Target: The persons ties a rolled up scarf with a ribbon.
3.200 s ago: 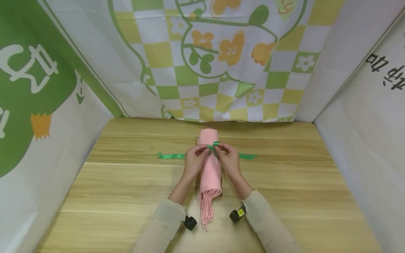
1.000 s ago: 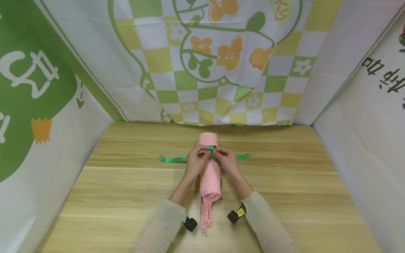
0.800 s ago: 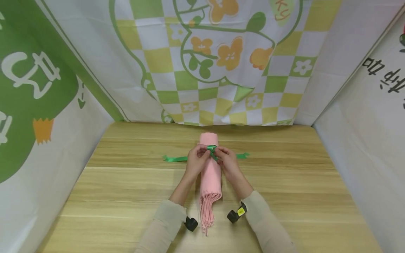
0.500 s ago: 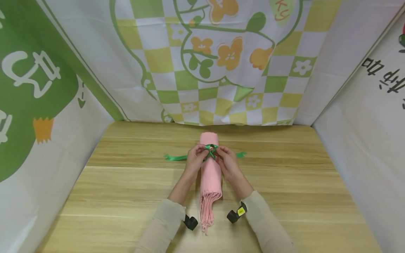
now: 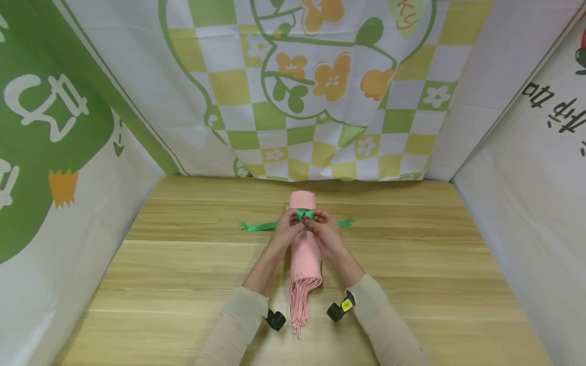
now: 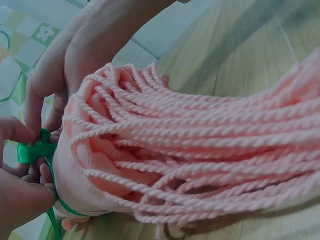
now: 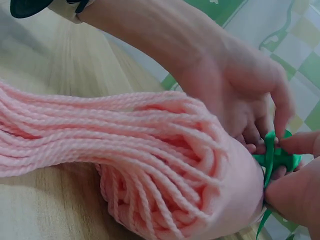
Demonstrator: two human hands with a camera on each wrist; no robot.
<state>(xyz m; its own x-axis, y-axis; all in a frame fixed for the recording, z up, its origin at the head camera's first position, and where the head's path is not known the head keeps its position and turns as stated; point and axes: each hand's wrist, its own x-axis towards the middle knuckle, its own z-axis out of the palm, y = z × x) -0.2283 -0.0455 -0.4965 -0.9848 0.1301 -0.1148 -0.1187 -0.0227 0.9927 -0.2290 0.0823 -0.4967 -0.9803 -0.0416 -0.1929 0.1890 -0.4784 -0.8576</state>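
A pink fringed scarf (image 5: 305,259), rolled into a tube, lies lengthwise on the wooden table, its tassels (image 6: 215,130) toward the person. Around its upper part runs a green ribbon (image 5: 305,214), looped and crossed on top of the roll. From the left, my left hand (image 5: 285,229) pinches the ribbon's loop between thumb and fingers. Opposite it, my right hand (image 5: 327,234) pinches the ribbon too, thumb over the crossing. Fingertips of both hands nearly meet there. One ribbon tail (image 5: 258,226) stretches out left; a shorter one (image 5: 347,222) shows on the right.
The wooden table (image 5: 412,264) extends on both sides of the scarf. A checked, flowered cloth (image 5: 302,137) hangs at its back edge, with printed panels left and right. Black wrist cameras (image 5: 276,320) sit by both sleeves.
The hands have moved closer together and the green ribbon's loops now cross between them. Both ribbon tails have drawn inward toward the scarf. The scarf itself has stayed in place.
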